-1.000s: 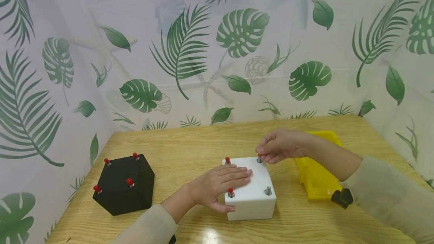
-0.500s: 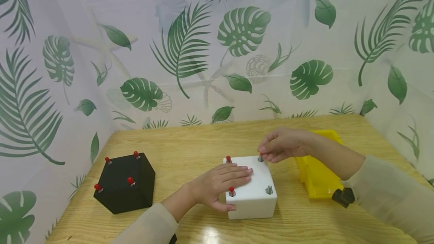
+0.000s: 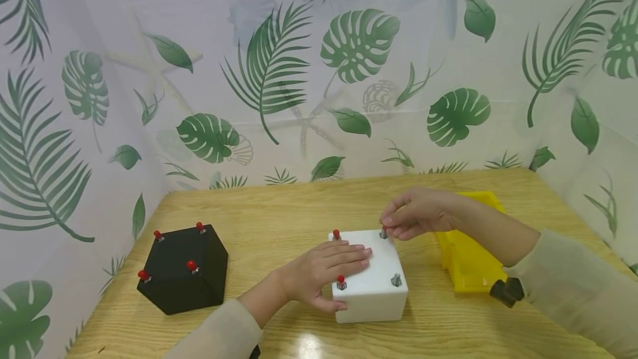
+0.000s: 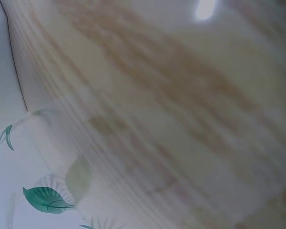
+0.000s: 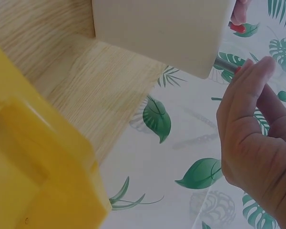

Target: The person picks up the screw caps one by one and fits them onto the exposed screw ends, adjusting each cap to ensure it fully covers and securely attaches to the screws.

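Observation:
In the head view a white box [image 3: 369,303] stands on the table, with metal posts at its top corners. My left hand [image 3: 319,273] rests on its top with fingers stretched out, the thumb over the front edge. With thumb and fingertips my right hand [image 3: 421,215] pinches a small red cap [image 5: 238,70] on the far right post [image 5: 225,65]. Red caps also sit on the far left post and the near left red-capped post [image 3: 341,281]. Bare metal shows on the near right post [image 3: 396,280]. No hand appears in the blurred left wrist view.
A black box [image 3: 181,265] with red-capped posts stands at the left of the wooden table [image 3: 279,215]. To the right, partly behind my right forearm, lies a yellow bin [image 3: 471,270]. Leaf-patterned cloth [image 3: 279,87] hangs behind and at the sides.
Both hands keep nearly the same places on the white box and the far right post. The view has shifted very slightly; little else differs.

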### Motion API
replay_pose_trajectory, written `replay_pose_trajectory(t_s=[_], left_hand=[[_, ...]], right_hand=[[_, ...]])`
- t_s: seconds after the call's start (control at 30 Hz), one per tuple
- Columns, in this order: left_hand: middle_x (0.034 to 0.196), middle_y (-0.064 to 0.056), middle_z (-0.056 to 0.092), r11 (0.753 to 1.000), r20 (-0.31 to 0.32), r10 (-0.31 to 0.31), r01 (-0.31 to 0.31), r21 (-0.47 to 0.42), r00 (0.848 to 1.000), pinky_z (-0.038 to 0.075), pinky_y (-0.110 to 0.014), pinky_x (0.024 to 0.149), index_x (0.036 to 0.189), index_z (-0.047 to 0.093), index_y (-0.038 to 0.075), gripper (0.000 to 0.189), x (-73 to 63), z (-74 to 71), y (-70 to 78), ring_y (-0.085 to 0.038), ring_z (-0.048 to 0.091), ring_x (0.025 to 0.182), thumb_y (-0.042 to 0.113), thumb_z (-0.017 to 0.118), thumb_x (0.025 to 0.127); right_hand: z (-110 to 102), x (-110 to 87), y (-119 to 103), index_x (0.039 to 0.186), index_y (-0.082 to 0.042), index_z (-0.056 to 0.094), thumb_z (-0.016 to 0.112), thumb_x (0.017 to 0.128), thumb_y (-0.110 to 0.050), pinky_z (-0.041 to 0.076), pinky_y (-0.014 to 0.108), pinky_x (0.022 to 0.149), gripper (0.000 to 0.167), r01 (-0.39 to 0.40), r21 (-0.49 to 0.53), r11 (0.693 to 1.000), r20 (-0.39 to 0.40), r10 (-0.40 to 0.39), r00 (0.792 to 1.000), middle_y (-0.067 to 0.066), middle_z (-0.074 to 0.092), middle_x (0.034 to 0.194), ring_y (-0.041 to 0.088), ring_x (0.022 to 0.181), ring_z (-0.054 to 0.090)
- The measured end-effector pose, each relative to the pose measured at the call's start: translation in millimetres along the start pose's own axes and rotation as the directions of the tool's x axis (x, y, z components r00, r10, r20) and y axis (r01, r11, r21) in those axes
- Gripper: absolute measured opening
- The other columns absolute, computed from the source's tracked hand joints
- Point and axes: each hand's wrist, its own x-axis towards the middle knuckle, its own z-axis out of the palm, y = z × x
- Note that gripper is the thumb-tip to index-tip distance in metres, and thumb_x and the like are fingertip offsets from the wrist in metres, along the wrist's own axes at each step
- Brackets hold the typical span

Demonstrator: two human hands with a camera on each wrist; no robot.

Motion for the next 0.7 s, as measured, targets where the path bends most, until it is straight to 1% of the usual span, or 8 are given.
replay_pose_trajectory(t_s=[0.1, 0.33, 0.37, 0.4, 0.5, 0.53, 0.6, 0.7], left_hand=[[0.139, -0.018, 0.049, 1.000, -0.006, 0.003, -0.003, 0.004, 1.000, 0.030, -0.034, 0.112, 0.132, 0.049, -0.004, 0.067, 0.2, 0.5, 0.2, -0.025, 0.042, 0.133, 0.050, 0.034, 0.095], [0.138, -0.018, 0.050, 1.000, -0.011, 0.003, -0.003, 0.002, 1.000, 0.031, -0.034, 0.112, 0.132, 0.049, -0.003, 0.068, 0.1, 1.6, 0.3, -0.025, 0.042, 0.133, 0.051, 0.031, 0.095], [0.139, -0.018, 0.050, 1.000, -0.008, 0.004, -0.004, 0.004, 1.000, 0.030, -0.034, 0.112, 0.132, 0.049, -0.003, 0.067, 0.2, 1.2, 0.4, -0.025, 0.042, 0.133, 0.051, 0.034, 0.095], [0.139, -0.018, 0.050, 1.000, -0.005, 0.006, -0.006, 0.007, 1.000, 0.030, -0.034, 0.112, 0.132, 0.049, -0.004, 0.066, 0.4, 0.6, 0.5, -0.025, 0.042, 0.133, 0.049, 0.040, 0.094], [0.140, -0.018, 0.049, 1.000, 0.000, 0.012, -0.012, 0.014, 1.000, 0.030, -0.034, 0.112, 0.132, 0.049, -0.004, 0.068, 0.3, -0.7, 0.7, -0.026, 0.042, 0.133, 0.046, 0.055, 0.087], [0.140, -0.018, 0.048, 1.000, 0.002, 0.012, -0.012, 0.014, 1.000, 0.030, -0.034, 0.112, 0.132, 0.049, -0.004, 0.069, 0.4, -1.0, 0.7, -0.026, 0.042, 0.133, 0.046, 0.058, 0.086], [0.140, -0.018, 0.048, 1.000, 0.001, 0.013, -0.013, 0.015, 1.000, 0.030, -0.035, 0.112, 0.132, 0.049, -0.004, 0.068, 0.4, -1.1, 0.6, -0.026, 0.042, 0.133, 0.046, 0.056, 0.087], [0.139, -0.018, 0.049, 1.000, -0.003, 0.007, -0.007, 0.005, 1.000, 0.030, -0.034, 0.112, 0.132, 0.049, -0.004, 0.066, 0.1, -0.3, 0.4, -0.025, 0.042, 0.133, 0.049, 0.041, 0.093]], right_hand=[[0.4, 0.6, 0.2, 0.103, 0.004, 0.065, 0.062, 0.090, -0.008, 0.056, 0.026, 0.071, 0.017, 0.000, 0.002, 1.000, 0.000, 0.000, 1.000, 0.010, 0.069, 0.085, 0.013, 0.067, 0.066], [2.0, 2.2, 0.2, 0.102, 0.004, 0.065, 0.062, 0.090, -0.009, 0.056, 0.025, 0.070, 0.017, -0.003, -0.009, 1.000, -0.006, 0.003, 1.000, 0.009, 0.068, 0.082, 0.013, 0.066, 0.065], [1.9, 2.4, 0.3, 0.102, 0.004, 0.065, 0.062, 0.090, -0.009, 0.056, 0.025, 0.070, 0.017, -0.001, -0.013, 1.000, -0.004, 0.001, 1.000, 0.008, 0.068, 0.082, 0.013, 0.066, 0.065], [2.0, 2.6, 0.3, 0.102, 0.004, 0.065, 0.062, 0.090, -0.009, 0.056, 0.025, 0.070, 0.017, -0.001, -0.017, 1.000, -0.005, 0.001, 1.000, 0.008, 0.068, 0.081, 0.012, 0.066, 0.065], [2.5, 3.0, 0.5, 0.101, 0.003, 0.065, 0.063, 0.090, -0.008, 0.056, 0.026, 0.070, 0.016, -0.002, -0.022, 1.000, -0.011, 0.001, 1.000, 0.008, 0.068, 0.081, 0.012, 0.065, 0.065], [2.5, 3.2, 0.6, 0.100, 0.004, 0.065, 0.063, 0.090, -0.008, 0.057, 0.026, 0.070, 0.016, -0.002, -0.024, 1.000, -0.012, 0.002, 1.000, 0.008, 0.068, 0.081, 0.013, 0.065, 0.065], [2.9, 3.8, 1.0, 0.101, 0.003, 0.065, 0.063, 0.089, -0.008, 0.057, 0.026, 0.069, 0.016, -0.004, -0.025, 1.000, -0.018, 0.004, 1.000, 0.008, 0.068, 0.080, 0.013, 0.065, 0.065], [3.0, 4.4, 1.4, 0.101, 0.004, 0.065, 0.064, 0.089, -0.008, 0.057, 0.026, 0.069, 0.017, -0.006, -0.027, 1.000, -0.021, 0.005, 1.000, 0.008, 0.068, 0.080, 0.013, 0.065, 0.065]])
